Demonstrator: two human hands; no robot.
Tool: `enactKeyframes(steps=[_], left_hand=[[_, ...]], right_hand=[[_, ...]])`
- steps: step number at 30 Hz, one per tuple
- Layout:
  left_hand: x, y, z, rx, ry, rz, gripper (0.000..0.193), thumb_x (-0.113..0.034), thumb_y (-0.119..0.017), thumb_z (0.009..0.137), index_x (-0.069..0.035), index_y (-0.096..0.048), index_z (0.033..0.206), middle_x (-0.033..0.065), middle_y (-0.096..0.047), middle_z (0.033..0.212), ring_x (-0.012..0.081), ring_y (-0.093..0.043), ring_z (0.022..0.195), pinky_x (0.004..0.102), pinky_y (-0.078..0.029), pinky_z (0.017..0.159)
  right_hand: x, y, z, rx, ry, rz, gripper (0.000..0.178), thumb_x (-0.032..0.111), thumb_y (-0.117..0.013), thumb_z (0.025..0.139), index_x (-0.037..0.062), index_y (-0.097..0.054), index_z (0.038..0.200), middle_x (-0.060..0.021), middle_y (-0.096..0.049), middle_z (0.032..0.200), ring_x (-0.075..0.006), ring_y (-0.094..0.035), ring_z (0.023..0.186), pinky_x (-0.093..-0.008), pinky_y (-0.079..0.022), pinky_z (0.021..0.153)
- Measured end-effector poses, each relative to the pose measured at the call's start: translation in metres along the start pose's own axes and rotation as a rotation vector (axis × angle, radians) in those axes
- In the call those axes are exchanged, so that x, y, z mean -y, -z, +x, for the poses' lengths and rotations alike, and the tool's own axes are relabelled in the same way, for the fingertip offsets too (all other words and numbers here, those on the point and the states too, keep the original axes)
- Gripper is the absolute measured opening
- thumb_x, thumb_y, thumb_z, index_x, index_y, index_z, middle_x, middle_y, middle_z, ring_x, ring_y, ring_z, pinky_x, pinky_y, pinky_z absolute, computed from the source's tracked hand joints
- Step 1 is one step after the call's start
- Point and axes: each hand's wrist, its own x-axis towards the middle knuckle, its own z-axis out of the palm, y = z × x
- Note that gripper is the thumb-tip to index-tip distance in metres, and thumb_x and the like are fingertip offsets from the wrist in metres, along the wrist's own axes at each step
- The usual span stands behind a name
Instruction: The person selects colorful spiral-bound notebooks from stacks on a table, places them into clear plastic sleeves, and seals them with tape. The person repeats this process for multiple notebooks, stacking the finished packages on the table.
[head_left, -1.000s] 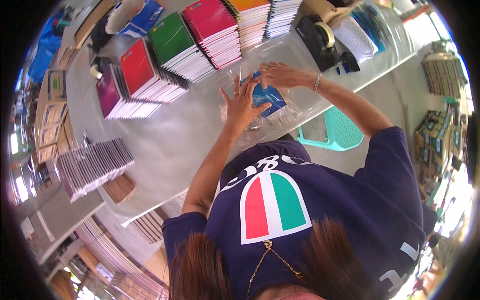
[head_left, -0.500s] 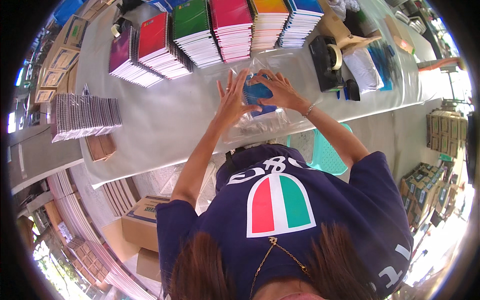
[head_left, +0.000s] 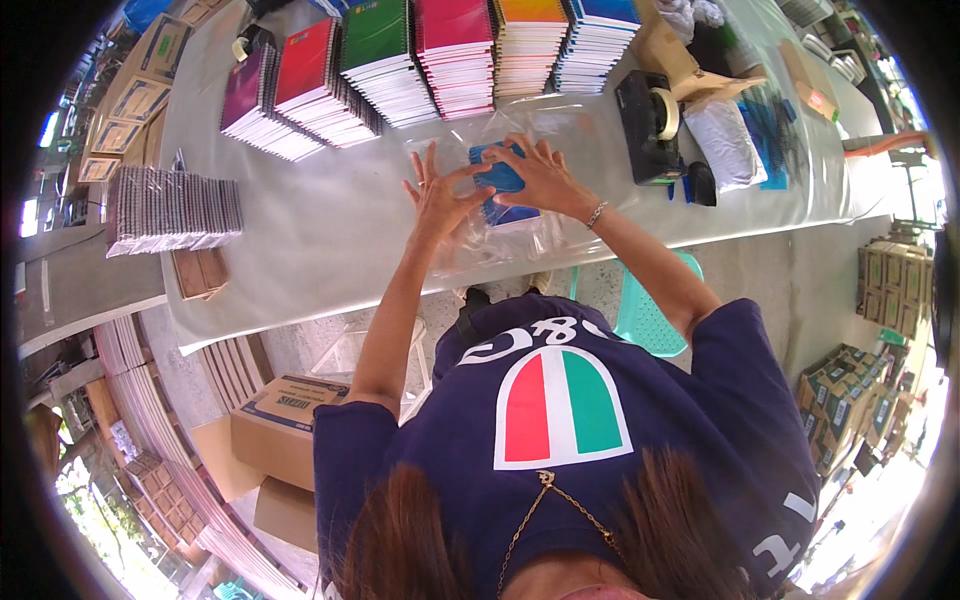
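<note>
A blue spiral notebook [head_left: 515, 213] lies on the table in front of me, with clear plastic film [head_left: 460, 258] around and beneath it. My left hand [head_left: 447, 200] is at its left side, thumb and index finger reaching to the cover edge and the other fingers spread upward. Over the notebook's upper right arches my right hand [head_left: 548, 182], fingers apart, with index and thumb touching the cover. Neither hand is closed round anything. Beyond them stand stacks of spiral notebooks: purple [head_left: 250, 92], red [head_left: 308, 65], green [head_left: 377, 35], pink [head_left: 455, 25], orange [head_left: 530, 10] and blue [head_left: 605, 12].
At right on the grey-covered table [head_left: 320, 230] sit a black tape dispenser [head_left: 640, 130] and a white package [head_left: 722, 145]. A plastic-wrapped row of notebooks [head_left: 175, 210] is at the left. Below are an open cardboard box [head_left: 275, 440] and a green plastic stool [head_left: 655, 310].
My left hand has shifted slightly left and down; its index finger has bent toward the thumb at the notebook's edge. The right hand stays over the notebook. The view has shifted a little.
</note>
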Motion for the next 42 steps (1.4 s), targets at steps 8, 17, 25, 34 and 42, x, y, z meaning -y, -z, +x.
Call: enactKeyframes(steps=[8, 17, 25, 34, 42], left_hand=[[0.001, 0.002, -0.002, 0.003, 0.009, 0.028, 0.048, -0.051, -0.080, 0.069, -0.044, -0.068, 0.115, 0.0165, -0.008, 0.160, 0.0420, 0.007, 0.147, 0.0721, 0.002, 0.108], [0.005, -0.003, 0.003, 0.004, -0.021, 0.011, 0.048, -0.054, -0.079, 0.070, -0.042, -0.068, 0.115, 0.0150, -0.009, 0.160, 0.0419, 0.004, 0.147, 0.0728, 0.002, 0.107], [0.014, -0.007, 0.001, -0.025, -0.056, 0.000, 0.048, -0.054, -0.078, 0.071, -0.042, -0.068, 0.116, 0.0152, -0.010, 0.160, 0.0422, 0.004, 0.147, 0.0736, 0.002, 0.107], [0.009, -0.004, -0.001, -0.004, -0.050, -0.035, 0.048, -0.053, -0.078, 0.072, -0.042, -0.067, 0.117, 0.0172, -0.010, 0.160, 0.0422, 0.003, 0.147, 0.0743, 0.003, 0.106], [0.013, -0.008, -0.001, -0.010, -0.050, -0.024, 0.049, -0.055, -0.076, 0.072, -0.040, -0.066, 0.118, 0.0198, -0.009, 0.160, 0.0414, 0.004, 0.147, 0.0740, 0.001, 0.107]], right_hand=[[-0.116, 0.048, -0.083, -1.085, -0.711, -0.296, 0.043, 0.032, -0.072, 0.084, 0.0132, -0.063, 0.121, -0.0103, -0.062, 0.112, -0.0227, -0.052, 0.111, -0.0451, -0.042, 0.092], [-0.190, 0.090, -0.130, -0.521, -0.776, 0.977, 0.034, 0.030, -0.079, 0.082, 0.0032, -0.069, 0.100, 0.0023, -0.064, 0.082, -0.0056, -0.059, 0.067, -0.0191, -0.052, 0.065], [-0.168, 0.062, -0.148, -0.756, -0.552, 1.329, 0.025, 0.018, -0.068, 0.091, -0.0028, -0.062, 0.103, -0.0091, -0.067, 0.088, -0.0178, -0.068, 0.082, -0.0305, -0.058, 0.079], [-0.172, 0.040, -0.168, -0.702, -0.703, 0.982, 0.021, 0.017, -0.067, 0.091, -0.0036, -0.062, 0.092, -0.0086, -0.066, 0.083, -0.0199, -0.067, 0.068, -0.0300, -0.058, 0.064], [-0.078, 0.048, -0.101, -0.351, -0.468, 0.634, 0.015, 0.016, -0.067, 0.088, 0.0010, -0.064, 0.089, -0.0045, -0.063, 0.078, -0.0084, -0.057, 0.067, -0.0257, -0.048, 0.056]])
